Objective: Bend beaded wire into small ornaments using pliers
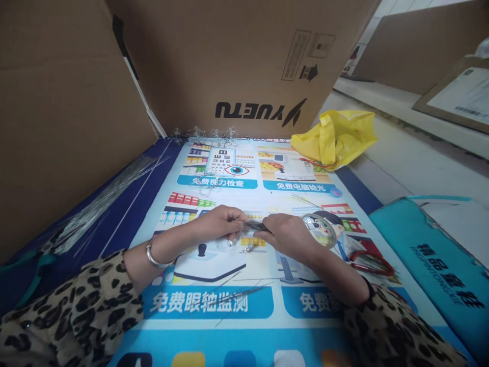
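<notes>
My left hand (225, 223) and my right hand (286, 233) meet above the printed sheet, fingers pinched. Between them stretches a thin, dark grey strand of wire (253, 225), blurred, and both hands grip it. Whether it is one wire or several I cannot tell. Just below hang or lie small shiny beads (248, 248), close to my left fingertips. Loose thin wires (239, 296) are scattered on the sheet nearer to me. By my right wrist are a clear roll of tape (330, 232) and a red loop-shaped handle (390, 266), partly hidden by my forearm.
Large cardboard panels (229, 66) stand at the back and left. A bundle of wires (101, 201) and teal-handled scissors (42, 262) lie left. Beaded wire pieces (196, 133) line the back edge. A yellow bag (334, 140) and teal box (431, 260) are on the right.
</notes>
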Available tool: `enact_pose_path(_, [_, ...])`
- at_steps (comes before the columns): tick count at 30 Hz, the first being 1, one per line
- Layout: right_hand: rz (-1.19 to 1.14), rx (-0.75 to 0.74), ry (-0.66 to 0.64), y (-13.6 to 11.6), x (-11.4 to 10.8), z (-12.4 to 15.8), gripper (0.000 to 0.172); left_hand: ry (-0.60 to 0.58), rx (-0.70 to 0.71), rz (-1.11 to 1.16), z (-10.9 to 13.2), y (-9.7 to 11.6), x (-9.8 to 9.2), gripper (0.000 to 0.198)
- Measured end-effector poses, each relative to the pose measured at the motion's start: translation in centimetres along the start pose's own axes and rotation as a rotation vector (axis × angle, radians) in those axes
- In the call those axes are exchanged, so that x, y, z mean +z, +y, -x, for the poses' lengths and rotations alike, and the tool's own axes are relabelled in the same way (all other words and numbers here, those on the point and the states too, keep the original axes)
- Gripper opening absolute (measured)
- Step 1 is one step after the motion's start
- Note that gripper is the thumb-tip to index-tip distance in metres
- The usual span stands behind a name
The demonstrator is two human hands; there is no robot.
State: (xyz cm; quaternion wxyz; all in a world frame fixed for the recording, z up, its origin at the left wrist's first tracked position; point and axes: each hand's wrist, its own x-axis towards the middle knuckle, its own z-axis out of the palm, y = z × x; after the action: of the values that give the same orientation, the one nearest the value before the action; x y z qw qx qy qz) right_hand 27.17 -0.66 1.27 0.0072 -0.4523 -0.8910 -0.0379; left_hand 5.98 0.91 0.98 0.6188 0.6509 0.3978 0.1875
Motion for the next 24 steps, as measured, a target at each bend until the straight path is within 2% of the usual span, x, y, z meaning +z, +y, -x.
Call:
enact_pose_path(4, [-0.102, 0.036, -0.051, 0.0, -0.1, -0.1, 0.036, 0.007, 0.033, -0.051, 0.1, -0.1, -0.1, 0.018])
enact_pose_path(10, [-0.184, 0.039, 0.017, 0.8, -0.1, -0.2, 0.038, -0.012, 0.049, -0.097, 0.2, 0.4, -0.1, 0.017])
enact_pose_path(17, [-0.036, -0.088, 0.052, 0.7, -0.2, 0.0, 0.041, -0.014, 0.04, -0.221, 0.3, 0.5, -0.1, 0.019])
enact_pose_path(24, [0.123, -0.137, 0.108, 0.1, 0.0, 0.1, 0.031, -0.025, 0.071, -0.233, 0.0, -0.1, -0.2, 0.017])
